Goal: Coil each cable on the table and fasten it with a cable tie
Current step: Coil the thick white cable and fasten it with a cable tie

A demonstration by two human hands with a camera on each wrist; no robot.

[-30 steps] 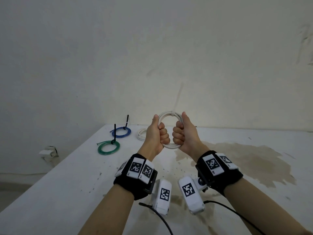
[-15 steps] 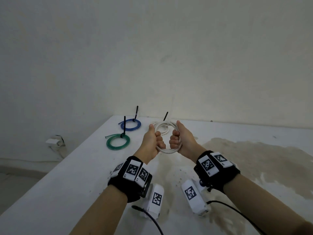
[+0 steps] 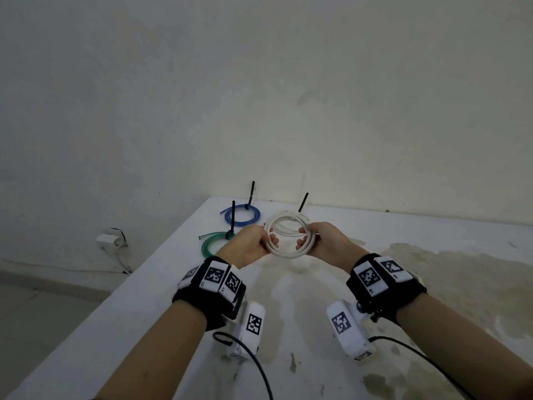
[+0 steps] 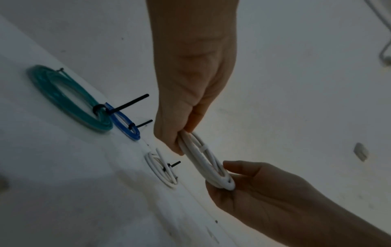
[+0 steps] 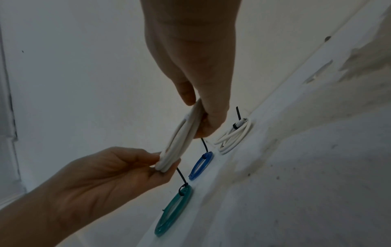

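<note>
A white table [image 3: 86, 327] carries three tied coils at its far left corner (green [image 3: 210, 243], blue [image 3: 242, 216], white [image 4: 162, 172]). Above it, the left hand [image 3: 248, 246] and right hand [image 3: 326, 241] each pinch opposite sides of a white cable coil [image 3: 288, 238].

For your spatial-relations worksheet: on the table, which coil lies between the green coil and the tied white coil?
The blue coil, tied with a black cable tie, lies between the green coil and the tied white coil; the left wrist view shows it best.
</note>
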